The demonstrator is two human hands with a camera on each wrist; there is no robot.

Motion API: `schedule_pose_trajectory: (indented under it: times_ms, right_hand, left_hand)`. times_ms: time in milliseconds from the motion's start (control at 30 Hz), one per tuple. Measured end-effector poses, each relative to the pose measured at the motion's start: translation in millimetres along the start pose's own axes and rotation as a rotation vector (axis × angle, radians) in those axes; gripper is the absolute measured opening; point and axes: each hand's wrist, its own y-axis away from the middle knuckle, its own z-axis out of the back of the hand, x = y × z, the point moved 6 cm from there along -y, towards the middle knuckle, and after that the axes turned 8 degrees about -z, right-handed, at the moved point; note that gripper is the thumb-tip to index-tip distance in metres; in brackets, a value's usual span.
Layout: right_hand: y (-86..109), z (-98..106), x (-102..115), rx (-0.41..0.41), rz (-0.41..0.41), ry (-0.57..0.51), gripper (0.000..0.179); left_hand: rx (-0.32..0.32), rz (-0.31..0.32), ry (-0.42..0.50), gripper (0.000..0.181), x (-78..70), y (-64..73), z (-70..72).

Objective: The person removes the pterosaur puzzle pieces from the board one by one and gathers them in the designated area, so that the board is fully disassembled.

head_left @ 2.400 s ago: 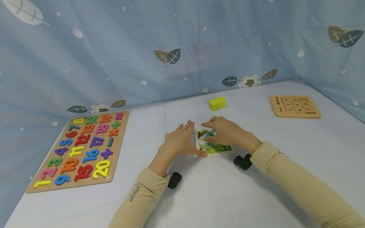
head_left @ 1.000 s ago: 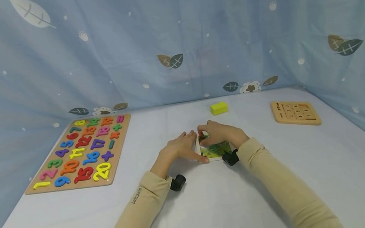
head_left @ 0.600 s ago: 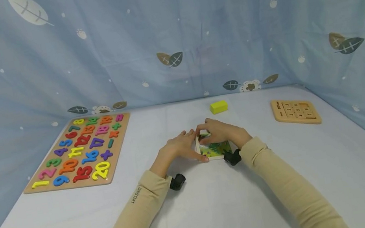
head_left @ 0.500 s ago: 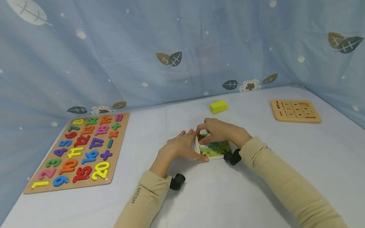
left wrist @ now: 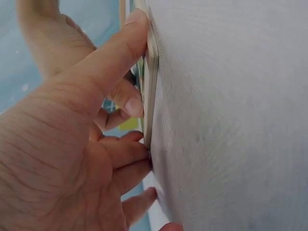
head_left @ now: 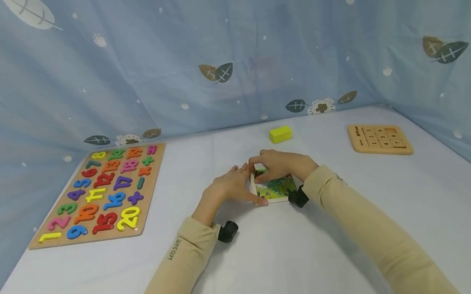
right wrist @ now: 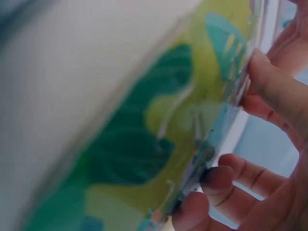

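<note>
A small picture board [head_left: 276,188], green and yellow with a pale raised rim, lies flat on the table's middle. Along its left edge stretches my left hand [head_left: 233,185], thumb at the near corner and the other fingers spread out straight toward the far corner. In the left wrist view the thumb presses the board's rim [left wrist: 152,72]. My right hand [head_left: 282,164] reaches over the far part with bent fingers, its thumb on the picture and its index finger curled at the far left corner. It hides much of the board's far side. The right wrist view shows the picture [right wrist: 159,120] up close, blurred.
To the left lies a wooden number board [head_left: 144,202] with colourful numerals and signs. A yellow block [head_left: 280,134] sits behind the picture board. Back right is a small wooden number slide puzzle [head_left: 380,139]. A blue leaf-patterned curtain [head_left: 219,41] hangs behind the white table [head_left: 256,277].
My right hand has shifted left across the picture board, and its spread fingers have curled, thumb and index finger now at the far left corner. The left hand has stayed along the left edge.
</note>
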Motion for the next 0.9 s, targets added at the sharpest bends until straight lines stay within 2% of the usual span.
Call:
schedule_pose_trajectory:
  times_ms: [167, 367, 667, 900]
  right_hand:
    - [-4.1, 0.2, -2.0, 0.051, -0.026, -0.007, 0.028]
    - [-4.9, 1.6, -2.0, 0.046, -0.033, 0.001, 0.032]
    - [-1.9, 5.6, -1.0, -0.049, 0.038, -0.122, 0.028]
    - [3.2, 8.1, -4.3, -0.143, -0.009, -0.158, 0.032]
  left_hand:
    - [0.008, 0.009, 0.003, 0.107, -0.2, 0.4, -0.7]
    - [0.010, 0.017, -0.008, 0.108, -1.5, 1.7, 0.0]
    - [0.016, 0.020, -0.032, 0.109, -1.0, -0.4, 0.3]
    - [0.015, 0.030, -0.048, 0.110, 1.6, -2.1, -1.1]
